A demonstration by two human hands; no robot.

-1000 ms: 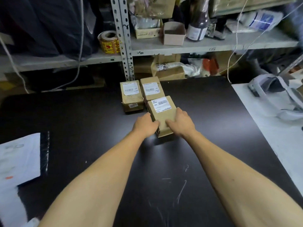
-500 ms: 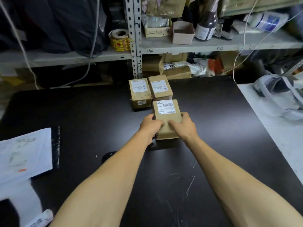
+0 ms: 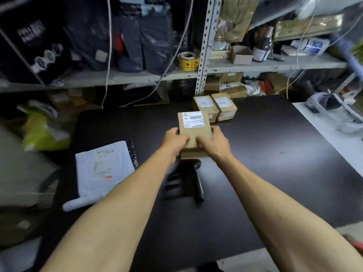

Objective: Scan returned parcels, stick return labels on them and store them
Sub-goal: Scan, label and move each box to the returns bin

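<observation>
1. Cardboard box (image 3: pixel 194 132) clamped between left hand (image 3: pixel 175 141) and right hand (image 3: pixel 213 142), both grips curled on its near end, held above the bench (image 3: pixel 275 154).
2. Label faces up, just beyond the grips.
3. Advice: keep thumbs off the barcode; scanner (image 3: pixel 197 179) lies just under the grips.

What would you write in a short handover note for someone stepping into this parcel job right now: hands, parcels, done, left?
Left hand and right hand both grip the held parcel, lifted above the black table, label up.
Two labelled parcels sit side by side at the table's back edge.
A white mailer bag lies on the table to the left.
Done: cannot tell what has been scanned.
Left: store the held parcel; handle the mailer.
</observation>
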